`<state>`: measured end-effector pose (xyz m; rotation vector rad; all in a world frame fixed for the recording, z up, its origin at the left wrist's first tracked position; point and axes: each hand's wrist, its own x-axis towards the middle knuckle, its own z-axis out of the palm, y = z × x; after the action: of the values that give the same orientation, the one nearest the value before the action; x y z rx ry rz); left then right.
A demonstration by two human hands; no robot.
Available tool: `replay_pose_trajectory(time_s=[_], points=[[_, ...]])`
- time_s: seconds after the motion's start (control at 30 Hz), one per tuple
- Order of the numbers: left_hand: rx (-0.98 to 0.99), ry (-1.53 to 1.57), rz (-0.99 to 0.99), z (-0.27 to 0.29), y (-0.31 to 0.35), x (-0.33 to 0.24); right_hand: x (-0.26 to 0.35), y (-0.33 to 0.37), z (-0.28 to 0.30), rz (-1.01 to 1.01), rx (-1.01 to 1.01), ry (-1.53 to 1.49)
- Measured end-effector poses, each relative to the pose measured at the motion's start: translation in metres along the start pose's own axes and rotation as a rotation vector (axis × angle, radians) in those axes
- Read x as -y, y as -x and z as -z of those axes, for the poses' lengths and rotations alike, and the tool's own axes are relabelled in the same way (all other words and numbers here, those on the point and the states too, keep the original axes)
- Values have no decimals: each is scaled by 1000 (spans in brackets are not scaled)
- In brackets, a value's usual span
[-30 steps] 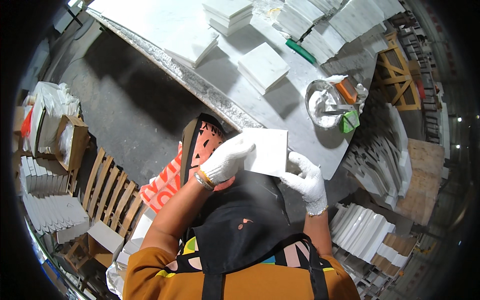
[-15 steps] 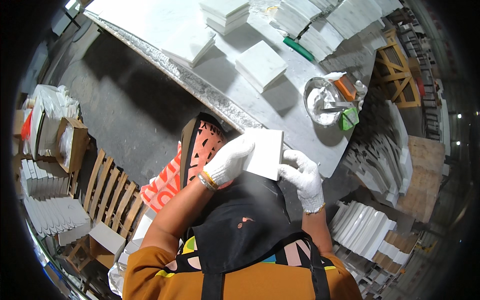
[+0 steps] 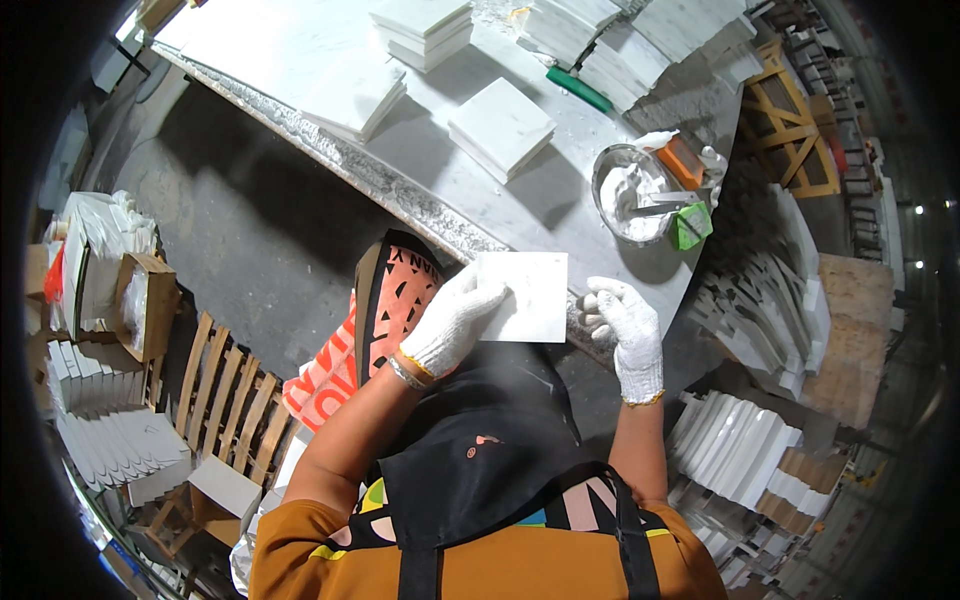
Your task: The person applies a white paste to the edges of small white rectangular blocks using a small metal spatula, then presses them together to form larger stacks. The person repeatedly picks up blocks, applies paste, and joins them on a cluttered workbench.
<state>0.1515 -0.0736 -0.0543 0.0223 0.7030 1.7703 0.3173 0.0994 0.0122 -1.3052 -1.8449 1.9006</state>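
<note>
A thin white square tile is held in front of me, its broad face turned up. My left hand, in a white knit glove, grips its left side, with the thumb lying over the face. My right hand, gloved the same way, is just right of the tile and apart from it. Its fingers are loosely bent, with gaps between them, and I see nothing in them. Beyond the hands, a short stack of white tiles sits on the pale stone-topped table.
On the table stand a metal bowl of white paste with a blade in it, an orange block, a green block, a green tube-like thing and more tile stacks. Wooden pallet at left; stacked white pieces at right.
My right hand has let go of the tile's right edge and drawn slightly away. The tile has turned in my left hand so its face shows more squarely.
</note>
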Motion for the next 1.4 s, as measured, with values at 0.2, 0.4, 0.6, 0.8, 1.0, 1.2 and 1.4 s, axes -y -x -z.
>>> replay_pose_trajectory(time_s=[0.2, 0.4, 0.6, 0.8, 1.0, 1.2, 1.4], points=[[-45, -39, 4, 6, -5, 7, -13, -5, 27, 18, -80, -18], [-48, -69, 16, -18, -11, 8, -24, -39, 97, 336, -459, 201], [-42, -137, 74, -38, -23, 12, -30, -95, 151, 599, -624, 847], [-37, -72, 146, -50, -27, 20, -32, -133, 157, 491, -470, 1172], [-64, -37, 83, -47, -33, 30, -31, -141, 149, 645, -605, 976], [-117, -51, 115, -55, -31, 31, -39, -142, 147, 617, -735, 907], [-67, -97, 81, -50, -25, 32, -34, -88, 144, 649, -661, 528]])
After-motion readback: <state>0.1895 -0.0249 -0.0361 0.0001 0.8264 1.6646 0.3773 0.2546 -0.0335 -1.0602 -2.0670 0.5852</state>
